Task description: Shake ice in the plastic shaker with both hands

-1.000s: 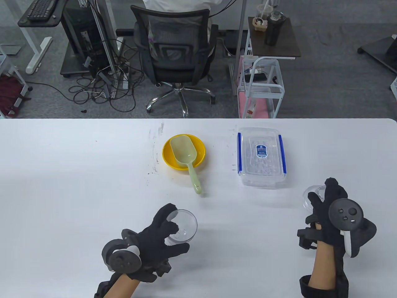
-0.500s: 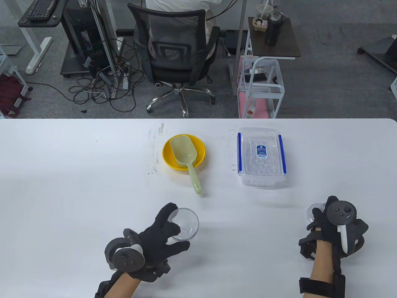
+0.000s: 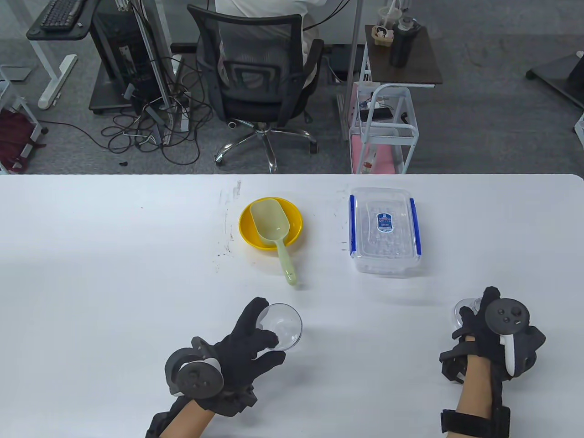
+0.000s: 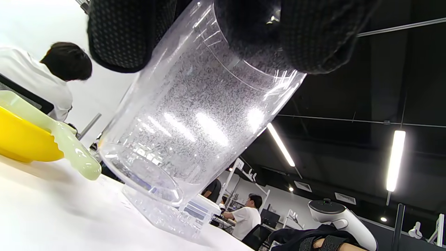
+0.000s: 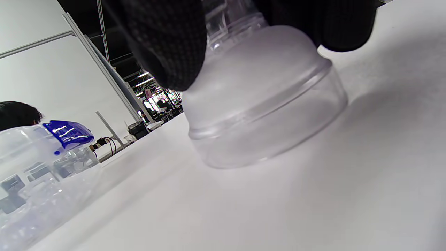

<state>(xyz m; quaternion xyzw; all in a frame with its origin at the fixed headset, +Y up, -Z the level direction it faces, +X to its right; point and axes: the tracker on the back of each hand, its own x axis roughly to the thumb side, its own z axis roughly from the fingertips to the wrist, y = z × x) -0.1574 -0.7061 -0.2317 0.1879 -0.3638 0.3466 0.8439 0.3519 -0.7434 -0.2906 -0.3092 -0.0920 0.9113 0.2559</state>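
Note:
My left hand (image 3: 262, 326) grips the clear plastic shaker cup (image 3: 284, 326) near its rim at the table's near middle. In the left wrist view the cup (image 4: 195, 115) is tilted, its base just above the table, and no ice shows inside. My right hand (image 3: 477, 310) holds the clear domed shaker lid (image 3: 461, 309) from above at the near right. In the right wrist view the lid (image 5: 264, 118) rests with its rim on the white table, my fingers (image 5: 167, 45) around its top.
A yellow bowl (image 3: 244, 219) holds a pale green scoop (image 3: 271, 223) whose handle points toward me. A closed clear box with blue clips (image 3: 384, 230), holding ice, stands to its right. The table's far edge lies beyond them.
My right hand has drawn the lid toward me and lowered it to the table. My left hand has shifted the cup slightly right and tilted it.

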